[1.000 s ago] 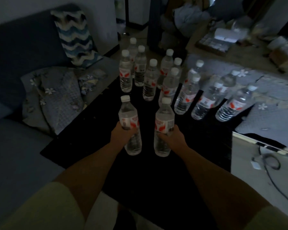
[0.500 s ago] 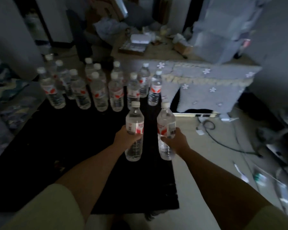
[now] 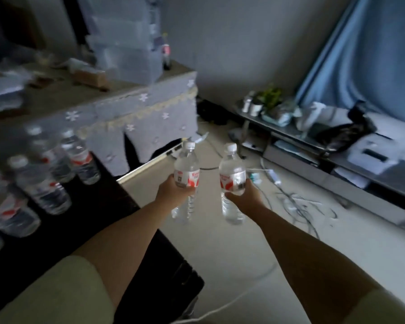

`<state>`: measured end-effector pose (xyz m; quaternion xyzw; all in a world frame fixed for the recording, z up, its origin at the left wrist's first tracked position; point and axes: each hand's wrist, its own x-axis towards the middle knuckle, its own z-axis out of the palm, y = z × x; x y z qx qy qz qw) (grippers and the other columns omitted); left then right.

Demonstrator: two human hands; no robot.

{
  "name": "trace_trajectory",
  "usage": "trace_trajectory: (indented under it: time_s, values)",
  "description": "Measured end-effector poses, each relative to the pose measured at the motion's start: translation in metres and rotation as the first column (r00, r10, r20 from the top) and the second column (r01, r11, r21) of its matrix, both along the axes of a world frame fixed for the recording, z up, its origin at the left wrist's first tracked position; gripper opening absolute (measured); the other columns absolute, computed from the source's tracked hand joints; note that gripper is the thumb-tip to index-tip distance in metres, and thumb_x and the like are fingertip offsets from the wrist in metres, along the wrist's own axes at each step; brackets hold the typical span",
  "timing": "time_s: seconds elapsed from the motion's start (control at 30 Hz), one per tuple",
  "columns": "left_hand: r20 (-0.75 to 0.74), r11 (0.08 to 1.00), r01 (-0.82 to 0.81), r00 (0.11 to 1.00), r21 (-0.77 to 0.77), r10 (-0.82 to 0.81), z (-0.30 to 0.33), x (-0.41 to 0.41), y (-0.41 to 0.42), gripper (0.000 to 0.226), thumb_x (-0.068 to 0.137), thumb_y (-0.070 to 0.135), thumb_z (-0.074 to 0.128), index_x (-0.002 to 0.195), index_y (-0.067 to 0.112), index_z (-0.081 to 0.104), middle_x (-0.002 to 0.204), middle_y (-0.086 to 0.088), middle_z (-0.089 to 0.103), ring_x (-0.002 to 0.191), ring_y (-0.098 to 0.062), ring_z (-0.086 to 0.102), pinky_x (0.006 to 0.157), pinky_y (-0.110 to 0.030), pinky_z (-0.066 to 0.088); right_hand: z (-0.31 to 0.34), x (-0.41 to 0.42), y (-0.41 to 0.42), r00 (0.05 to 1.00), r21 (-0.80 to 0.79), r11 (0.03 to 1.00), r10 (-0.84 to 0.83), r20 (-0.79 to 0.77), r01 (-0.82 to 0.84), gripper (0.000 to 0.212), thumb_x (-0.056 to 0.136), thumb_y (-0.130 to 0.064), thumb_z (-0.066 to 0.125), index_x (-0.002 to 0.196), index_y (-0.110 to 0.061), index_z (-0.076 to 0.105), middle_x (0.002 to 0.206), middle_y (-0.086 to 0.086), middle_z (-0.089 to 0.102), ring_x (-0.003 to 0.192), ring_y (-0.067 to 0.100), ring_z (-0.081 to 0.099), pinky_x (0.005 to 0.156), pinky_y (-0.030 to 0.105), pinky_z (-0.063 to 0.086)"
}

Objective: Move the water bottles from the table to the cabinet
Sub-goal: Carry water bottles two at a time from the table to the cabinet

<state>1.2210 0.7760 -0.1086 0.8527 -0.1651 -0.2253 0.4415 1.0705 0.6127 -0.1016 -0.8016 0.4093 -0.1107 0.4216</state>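
The left hand [image 3: 173, 191] grips one water bottle [image 3: 187, 176], the right hand [image 3: 243, 195] another [image 3: 232, 177], both upright over the floor. Several bottles [image 3: 80, 160] remain on the dark table [image 3: 91, 230] left of the hands; no cabinet placement shows.

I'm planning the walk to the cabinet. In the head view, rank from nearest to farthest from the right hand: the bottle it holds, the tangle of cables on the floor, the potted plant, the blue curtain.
1. Bottle, gripped in the right hand.
2. Cables, on the floor just right of it.
3. Potted plant, on the low cabinet beyond.
4. Blue curtain, behind the cabinet, far right.
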Motion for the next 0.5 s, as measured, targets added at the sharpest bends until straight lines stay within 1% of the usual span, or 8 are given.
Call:
trace_trajectory:
  time_s: [0.1,0.2,0.27,0.3,0.37,0.4,0.5]
  values:
    - [-0.021,0.989,0.148,0.989,0.001,-0.148,0.004,-0.023,-0.05,0.058,0.061,0.043,0.08,0.112,0.022,0.062,0.106,0.001,0.07,0.099,-0.019,0.066,0.076,-0.023,0.046,0.001,-0.047,-0.022,0.986,0.0,0.987,-0.163,0.01,0.163,0.054,0.076,-0.027,0.078,0.119,-0.008,0.049,0.113,0.007,0.062,0.098,0.023,0.056,0.081,0.031,0.041]
    - [-0.017,0.955,0.296,0.955,0.018,-0.295,0.007,-0.055,-0.098,0.063,0.057,0.047,0.081,0.111,0.022,0.063,0.107,0.002,0.069,0.098,-0.02,0.065,0.078,-0.023,0.046,0.002,-0.097,-0.039,0.948,0.005,0.948,-0.317,0.029,0.317,0.055,0.075,-0.028,0.078,0.119,-0.01,0.05,0.109,0.003,0.062,0.09,0.018,0.054,0.078,0.03,0.04]
    - [-0.007,0.916,0.4,0.917,0.032,-0.4,0.009,-0.086,-0.131,0.067,0.054,0.051,0.082,0.111,0.023,0.062,0.105,0.003,0.068,0.095,-0.019,0.063,0.076,-0.022,0.044,0.005,-0.139,-0.05,0.911,-0.008,0.912,-0.411,0.029,0.411,0.056,0.075,-0.03,0.079,0.119,-0.012,0.05,0.103,-0.002,0.059,0.088,0.016,0.052,0.077,0.03,0.039]
    - [0.0,0.897,0.441,0.897,0.037,-0.442,0.01,-0.1,-0.144,0.068,0.055,0.052,0.082,0.113,0.023,0.061,0.107,0.002,0.068,0.096,-0.02,0.063,0.076,-0.022,0.043,0.006,-0.156,-0.055,0.894,-0.009,0.894,-0.447,0.023,0.447,0.056,0.075,-0.03,0.079,0.119,-0.013,0.05,0.102,-0.002,0.058,0.087,0.016,0.051,0.076,0.03,0.04]
    - [-0.002,0.847,0.53,0.848,0.042,-0.531,0.011,-0.133,-0.172,0.064,0.058,0.05,0.082,0.112,0.024,0.06,0.112,0.001,0.069,0.099,-0.02,0.063,0.077,-0.022,0.043,0.007,-0.196,-0.067,0.85,-0.004,0.85,-0.526,0.015,0.527,0.056,0.075,-0.03,0.079,0.119,-0.011,0.049,0.106,0.002,0.061,0.087,0.016,0.052,0.076,0.031,0.042]
    - [0.002,0.813,0.581,0.813,0.047,-0.582,0.011,-0.156,-0.189,0.062,0.059,0.048,0.082,0.111,0.024,0.06,0.112,0.001,0.069,0.097,-0.019,0.063,0.077,-0.023,0.043,0.008,-0.222,-0.074,0.818,0.007,0.818,-0.575,0.024,0.575,0.056,0.076,-0.028,0.079,0.119,-0.01,0.049,0.108,0.004,0.062,0.088,0.017,0.052,0.076,0.031,0.042]
    - [-0.015,0.746,0.663,0.748,0.051,-0.664,0.008,-0.205,-0.222,0.062,0.061,0.045,0.083,0.114,0.024,0.059,0.114,0.001,0.067,0.098,-0.018,0.061,0.079,-0.025,0.045,0.008,-0.278,-0.087,0.756,0.018,0.757,-0.654,0.031,0.654,0.057,0.076,-0.024,0.079,0.121,-0.007,0.048,0.114,0.009,0.063,0.09,0.018,0.053,0.077,0.03,0.043]
